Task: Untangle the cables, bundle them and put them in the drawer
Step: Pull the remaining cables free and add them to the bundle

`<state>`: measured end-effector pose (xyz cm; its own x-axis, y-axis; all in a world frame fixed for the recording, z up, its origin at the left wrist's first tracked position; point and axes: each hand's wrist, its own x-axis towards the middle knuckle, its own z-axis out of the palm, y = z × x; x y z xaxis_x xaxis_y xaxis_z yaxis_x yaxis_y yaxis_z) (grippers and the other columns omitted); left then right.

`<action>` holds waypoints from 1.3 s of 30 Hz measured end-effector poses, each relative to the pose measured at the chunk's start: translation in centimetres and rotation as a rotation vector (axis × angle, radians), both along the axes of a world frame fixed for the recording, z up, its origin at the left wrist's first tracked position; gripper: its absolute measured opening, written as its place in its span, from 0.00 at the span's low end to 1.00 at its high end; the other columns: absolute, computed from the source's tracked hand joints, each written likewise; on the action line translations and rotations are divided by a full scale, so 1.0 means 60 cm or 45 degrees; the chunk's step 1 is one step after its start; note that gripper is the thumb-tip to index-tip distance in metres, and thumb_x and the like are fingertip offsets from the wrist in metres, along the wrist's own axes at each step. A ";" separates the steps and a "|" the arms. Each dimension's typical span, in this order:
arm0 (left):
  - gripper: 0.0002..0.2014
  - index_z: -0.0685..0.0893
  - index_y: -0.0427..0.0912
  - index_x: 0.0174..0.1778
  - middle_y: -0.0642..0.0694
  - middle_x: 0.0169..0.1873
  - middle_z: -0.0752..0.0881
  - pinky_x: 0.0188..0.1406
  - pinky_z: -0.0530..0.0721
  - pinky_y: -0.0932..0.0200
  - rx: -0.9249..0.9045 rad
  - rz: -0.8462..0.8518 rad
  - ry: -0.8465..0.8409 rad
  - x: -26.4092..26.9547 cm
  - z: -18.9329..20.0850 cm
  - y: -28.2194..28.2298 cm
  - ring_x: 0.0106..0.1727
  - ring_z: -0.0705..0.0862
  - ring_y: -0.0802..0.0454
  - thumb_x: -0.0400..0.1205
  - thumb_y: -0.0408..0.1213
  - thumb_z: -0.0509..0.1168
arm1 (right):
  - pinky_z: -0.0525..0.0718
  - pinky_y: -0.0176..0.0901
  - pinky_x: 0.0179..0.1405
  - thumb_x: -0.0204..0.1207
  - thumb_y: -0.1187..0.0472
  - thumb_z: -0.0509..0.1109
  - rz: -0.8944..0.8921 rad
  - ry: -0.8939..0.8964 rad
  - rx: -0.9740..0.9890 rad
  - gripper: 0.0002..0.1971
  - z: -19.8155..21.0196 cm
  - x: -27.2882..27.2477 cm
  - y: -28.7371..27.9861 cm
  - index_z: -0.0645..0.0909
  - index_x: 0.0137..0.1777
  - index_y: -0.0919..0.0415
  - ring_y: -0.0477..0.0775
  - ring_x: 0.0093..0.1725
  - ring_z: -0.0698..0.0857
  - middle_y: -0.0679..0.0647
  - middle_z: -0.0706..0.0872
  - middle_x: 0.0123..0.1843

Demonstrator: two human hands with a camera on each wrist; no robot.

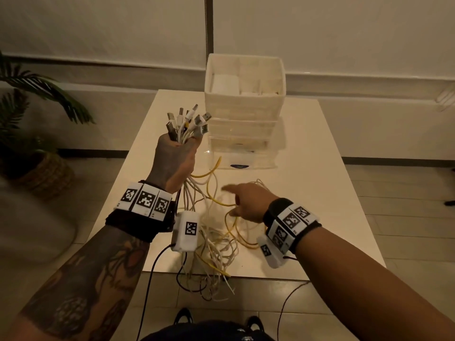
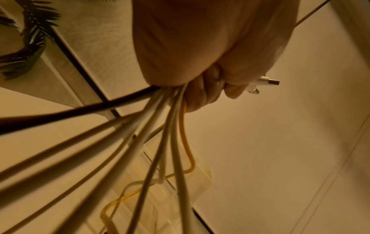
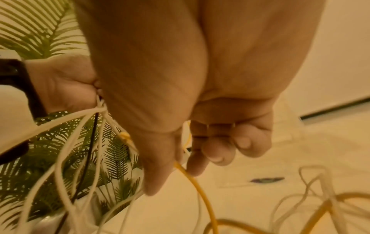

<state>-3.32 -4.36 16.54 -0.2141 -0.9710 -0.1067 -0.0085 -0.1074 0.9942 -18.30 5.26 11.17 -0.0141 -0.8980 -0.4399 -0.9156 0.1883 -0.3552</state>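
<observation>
My left hand (image 1: 176, 156) is raised over the white table (image 1: 320, 168) and grips a bunch of white cables (image 1: 189, 124), their USB plugs pointing up. Below the fist the cables (image 2: 160, 126) hang to a loose tangle (image 1: 216, 242) at the table's near edge. My right hand (image 1: 246, 203), lower and to the right, has a yellow cable (image 1: 221, 201) running between thumb and curled fingers (image 3: 212, 152); its index finger is blurred. A clear drawer unit (image 1: 243, 143) stands at the far end; whether a drawer is out I cannot tell.
A white woven basket (image 1: 243, 80) sits on top of the drawer unit. A potted palm (image 1: 37, 119) stands on the floor to the left. Some cable ends hang over the table's near edge (image 1: 216, 286). Thin dark leads run down from my wrist cameras.
</observation>
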 end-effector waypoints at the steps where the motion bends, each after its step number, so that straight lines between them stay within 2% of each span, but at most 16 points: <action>1: 0.13 0.78 0.43 0.42 0.48 0.25 0.72 0.17 0.67 0.62 0.001 -0.004 0.008 0.001 0.001 -0.001 0.20 0.68 0.57 0.81 0.48 0.70 | 0.77 0.43 0.56 0.78 0.55 0.73 0.051 -0.013 0.024 0.24 -0.007 0.003 0.001 0.76 0.74 0.51 0.55 0.61 0.81 0.52 0.84 0.58; 3: 0.13 0.79 0.42 0.43 0.48 0.25 0.73 0.17 0.67 0.62 -0.012 0.011 0.002 0.007 0.000 -0.004 0.21 0.68 0.57 0.80 0.49 0.70 | 0.75 0.41 0.49 0.80 0.55 0.71 0.095 -0.079 0.046 0.12 -0.005 0.003 0.003 0.87 0.60 0.57 0.53 0.53 0.83 0.49 0.85 0.48; 4: 0.14 0.79 0.42 0.44 0.48 0.26 0.74 0.17 0.68 0.62 -0.025 0.022 -0.016 0.010 -0.002 -0.006 0.21 0.69 0.57 0.80 0.50 0.70 | 0.75 0.41 0.46 0.80 0.55 0.70 0.101 -0.134 0.055 0.10 0.002 0.001 0.004 0.89 0.54 0.57 0.50 0.48 0.83 0.48 0.87 0.44; 7: 0.17 0.79 0.40 0.50 0.49 0.28 0.77 0.19 0.70 0.63 -0.056 0.058 -0.077 0.014 -0.010 -0.011 0.23 0.72 0.58 0.79 0.50 0.71 | 0.77 0.38 0.38 0.81 0.49 0.67 0.250 -0.279 0.166 0.13 0.039 -0.003 0.008 0.89 0.43 0.53 0.42 0.32 0.81 0.45 0.85 0.32; 10: 0.17 0.80 0.39 0.51 0.49 0.28 0.77 0.20 0.71 0.63 -0.063 0.068 -0.100 0.010 -0.012 -0.009 0.24 0.73 0.58 0.79 0.49 0.71 | 0.77 0.39 0.38 0.81 0.47 0.67 0.365 -0.453 0.332 0.14 0.063 0.017 0.017 0.89 0.42 0.53 0.41 0.26 0.76 0.45 0.82 0.27; 13: 0.12 0.79 0.45 0.40 0.50 0.26 0.76 0.20 0.69 0.61 -0.056 0.057 -0.077 0.005 -0.009 -0.005 0.23 0.72 0.57 0.79 0.49 0.71 | 0.77 0.40 0.39 0.83 0.49 0.65 0.418 -0.510 0.470 0.15 0.043 0.051 0.027 0.89 0.46 0.56 0.43 0.29 0.77 0.45 0.83 0.28; 16: 0.14 0.77 0.47 0.34 0.49 0.24 0.72 0.19 0.64 0.60 -0.022 0.041 -0.059 0.004 -0.003 -0.001 0.22 0.66 0.55 0.80 0.49 0.71 | 0.80 0.41 0.41 0.83 0.49 0.64 0.489 -0.276 0.429 0.14 0.014 0.067 0.032 0.88 0.49 0.56 0.45 0.35 0.81 0.45 0.89 0.35; 19: 0.14 0.78 0.47 0.34 0.49 0.22 0.71 0.18 0.63 0.61 -0.001 -0.017 -0.141 0.011 0.003 -0.002 0.20 0.65 0.56 0.82 0.50 0.68 | 0.85 0.43 0.44 0.77 0.43 0.70 0.484 -0.003 0.425 0.19 0.008 0.045 0.030 0.90 0.43 0.59 0.47 0.41 0.88 0.47 0.92 0.37; 22: 0.14 0.80 0.46 0.37 0.48 0.24 0.71 0.19 0.62 0.60 0.055 -0.154 -0.270 0.022 0.007 -0.004 0.22 0.65 0.55 0.82 0.51 0.68 | 0.84 0.43 0.41 0.70 0.33 0.71 0.294 -0.020 0.446 0.27 0.016 -0.001 0.025 0.90 0.34 0.58 0.49 0.38 0.88 0.49 0.92 0.35; 23: 0.13 0.81 0.45 0.39 0.48 0.24 0.72 0.20 0.62 0.59 0.073 -0.199 -0.304 0.025 0.007 -0.003 0.22 0.65 0.55 0.82 0.51 0.68 | 0.83 0.42 0.40 0.72 0.35 0.70 0.205 -0.056 0.370 0.25 0.015 -0.016 0.022 0.88 0.33 0.58 0.49 0.36 0.87 0.49 0.91 0.34; 25: 0.13 0.82 0.44 0.40 0.47 0.25 0.73 0.21 0.63 0.59 0.082 -0.250 -0.343 0.026 0.006 0.000 0.22 0.66 0.55 0.82 0.50 0.68 | 0.79 0.39 0.36 0.78 0.48 0.70 0.018 -0.096 0.191 0.17 0.002 -0.038 0.014 0.86 0.35 0.60 0.48 0.35 0.84 0.49 0.90 0.35; 26: 0.13 0.82 0.44 0.40 0.47 0.26 0.74 0.22 0.63 0.58 0.082 -0.257 -0.361 0.025 0.005 0.002 0.23 0.66 0.55 0.82 0.51 0.68 | 0.77 0.39 0.35 0.80 0.54 0.68 -0.077 -0.083 0.112 0.13 -0.010 -0.043 0.010 0.86 0.38 0.62 0.50 0.38 0.84 0.52 0.90 0.38; 28: 0.14 0.82 0.44 0.40 0.46 0.27 0.75 0.23 0.65 0.58 0.087 -0.257 -0.396 0.021 0.003 0.005 0.23 0.68 0.55 0.82 0.51 0.68 | 0.77 0.41 0.40 0.80 0.61 0.66 -0.234 0.019 -0.032 0.10 -0.035 -0.045 0.009 0.85 0.48 0.67 0.57 0.48 0.84 0.58 0.88 0.48; 30: 0.14 0.82 0.44 0.42 0.47 0.27 0.76 0.23 0.66 0.58 0.101 -0.264 -0.414 0.018 0.002 0.005 0.24 0.68 0.55 0.82 0.52 0.67 | 0.77 0.43 0.47 0.81 0.63 0.64 -0.296 0.118 -0.118 0.09 -0.059 -0.043 0.013 0.83 0.54 0.66 0.59 0.53 0.83 0.60 0.85 0.53; 33: 0.15 0.82 0.44 0.42 0.49 0.24 0.74 0.21 0.65 0.59 0.101 -0.281 -0.388 0.013 -0.001 0.006 0.22 0.67 0.56 0.82 0.53 0.67 | 0.80 0.46 0.53 0.82 0.64 0.60 -0.277 0.238 -0.094 0.11 -0.086 -0.044 0.019 0.82 0.57 0.62 0.59 0.55 0.83 0.59 0.84 0.56; 39: 0.13 0.81 0.44 0.38 0.48 0.24 0.75 0.18 0.65 0.61 0.054 -0.217 -0.350 0.005 -0.006 0.011 0.20 0.67 0.57 0.83 0.49 0.66 | 0.80 0.46 0.48 0.84 0.56 0.58 -0.256 0.312 0.023 0.14 -0.120 -0.054 0.016 0.82 0.58 0.61 0.58 0.53 0.85 0.57 0.85 0.54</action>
<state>-3.02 -3.70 16.19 -0.3309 -0.9171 -0.2225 -0.2977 -0.1223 0.9468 -21.56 6.25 3.96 -0.2984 -0.8585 -0.4169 -0.9173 0.3787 -0.1233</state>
